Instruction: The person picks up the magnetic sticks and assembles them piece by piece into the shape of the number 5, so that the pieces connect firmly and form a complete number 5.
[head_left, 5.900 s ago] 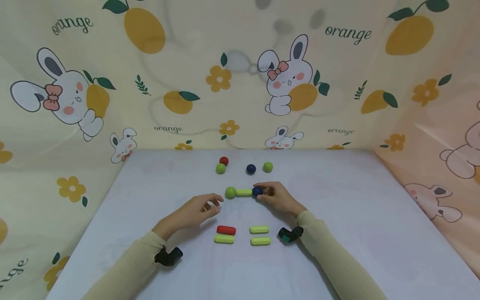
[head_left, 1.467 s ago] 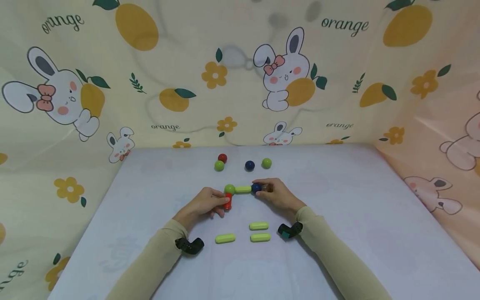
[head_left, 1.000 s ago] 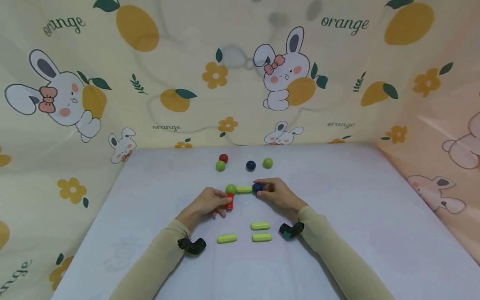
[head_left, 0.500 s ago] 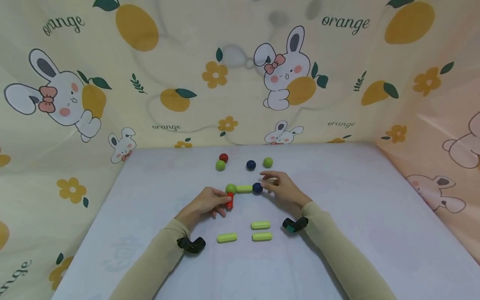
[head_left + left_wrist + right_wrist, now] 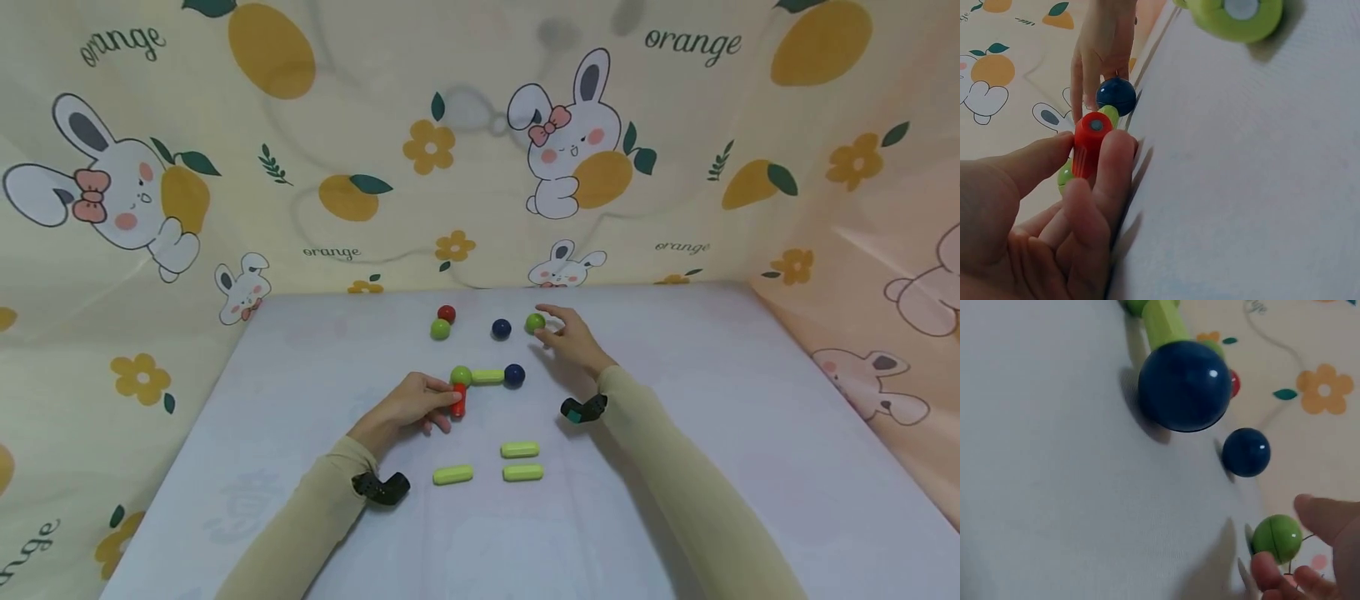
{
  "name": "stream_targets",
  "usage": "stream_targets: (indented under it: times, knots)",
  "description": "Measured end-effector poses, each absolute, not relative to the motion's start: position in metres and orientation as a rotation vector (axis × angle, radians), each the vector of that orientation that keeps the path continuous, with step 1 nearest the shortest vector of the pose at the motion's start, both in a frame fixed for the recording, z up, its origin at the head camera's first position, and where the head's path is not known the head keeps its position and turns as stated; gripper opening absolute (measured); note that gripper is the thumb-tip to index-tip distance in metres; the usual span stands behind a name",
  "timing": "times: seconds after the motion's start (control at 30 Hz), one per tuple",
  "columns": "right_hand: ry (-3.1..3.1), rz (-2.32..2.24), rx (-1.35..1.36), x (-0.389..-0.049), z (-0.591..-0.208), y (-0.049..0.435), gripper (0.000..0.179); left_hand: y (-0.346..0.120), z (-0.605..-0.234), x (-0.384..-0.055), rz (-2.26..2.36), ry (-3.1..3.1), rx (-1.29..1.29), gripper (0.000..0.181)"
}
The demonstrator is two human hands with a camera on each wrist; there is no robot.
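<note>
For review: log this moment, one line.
left hand: pinches red stick at front green ball | right hand: spread around rear-right green ball | three green sticks: loose

A rabbit-print backdrop rises behind a white tabletop.

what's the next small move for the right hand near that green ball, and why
Probably pinch the rightmost green ball: the right hand has its grip spread around it, while the left hand holds the red rod, whose near end has no ball.
</note>
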State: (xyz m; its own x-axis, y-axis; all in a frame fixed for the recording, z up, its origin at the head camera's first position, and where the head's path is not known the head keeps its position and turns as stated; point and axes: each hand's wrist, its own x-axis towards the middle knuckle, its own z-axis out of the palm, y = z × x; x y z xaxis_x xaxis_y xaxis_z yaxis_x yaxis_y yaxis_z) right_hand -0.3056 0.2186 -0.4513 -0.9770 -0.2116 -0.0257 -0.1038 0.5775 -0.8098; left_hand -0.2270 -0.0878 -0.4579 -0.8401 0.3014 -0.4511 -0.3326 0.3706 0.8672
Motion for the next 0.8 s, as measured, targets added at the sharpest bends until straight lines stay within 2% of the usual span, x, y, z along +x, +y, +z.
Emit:
stream_targets:
  times: [0.3,0.47,0.8]
  knots:
    - [2.730,-1.194,-0.241,-0.315,-0.455,0.210,0.048,-0.087,-0.459,-0.227,1.489,2.108,-0.004,0.039]
    - [2.759,-1.199,-0.261,-0.309,-0.454,0.210,0.042,-0.088,-0.460,-0.227,1.496,2.109,0.008,0.039]
    - [2.725,-1.400,-0.265,-0.288,-0.441,0.216,0.042,-0.087,-0.461,-0.227,1.490,2.125,-0.002,0.038]
